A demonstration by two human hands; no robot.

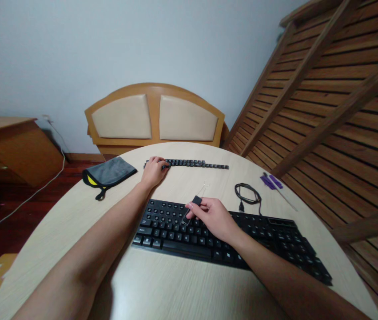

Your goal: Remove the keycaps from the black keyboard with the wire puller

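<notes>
A black keyboard (185, 250) lies on the round table, some of its top row hidden or bare of caps. Above its letter keys my right hand (218, 218) is closed around a keycap puller (195, 202), which has a black body and thin wire loops at both ends. Farther off, my left hand (154, 172) reaches to the left end of the lined-up loose keycaps (189, 163). Its fingers are pinched on a small black keycap (165, 167), partly covered by the fingertips.
A folded grey cloth (112, 174) with yellow lining lies at the left. The coiled USB cable (248, 194) sits behind the keyboard. Purple-bristled brush (271, 181) rests at the right edge of the round table (85, 222). A slatted wooden frame (325, 111) leans close by.
</notes>
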